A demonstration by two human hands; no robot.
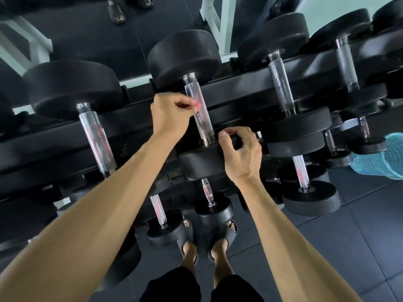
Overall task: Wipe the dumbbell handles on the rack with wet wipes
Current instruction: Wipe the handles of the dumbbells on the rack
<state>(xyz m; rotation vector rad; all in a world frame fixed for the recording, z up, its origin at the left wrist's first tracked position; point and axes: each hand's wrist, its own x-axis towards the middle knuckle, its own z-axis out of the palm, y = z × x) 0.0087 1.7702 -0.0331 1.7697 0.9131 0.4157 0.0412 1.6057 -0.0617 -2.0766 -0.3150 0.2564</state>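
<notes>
Head cam, looking down at the rack (239,92) full of black dumbbells. Left hand (172,114) has its fingers curled up against the knurled handle (199,112) of the middle dumbbell (185,57); can't tell if there's a wipe in there. Right hand (241,153) grips the edge of that dumbbell's near weight head (200,162). Blue basket (383,158) sits on the floor far right.

You see a shiny knurled metal dumbbell handle (199,112), matt black rubbery round weight heads (185,57), and a perforated turquoise plastic basket (386,155).
</notes>
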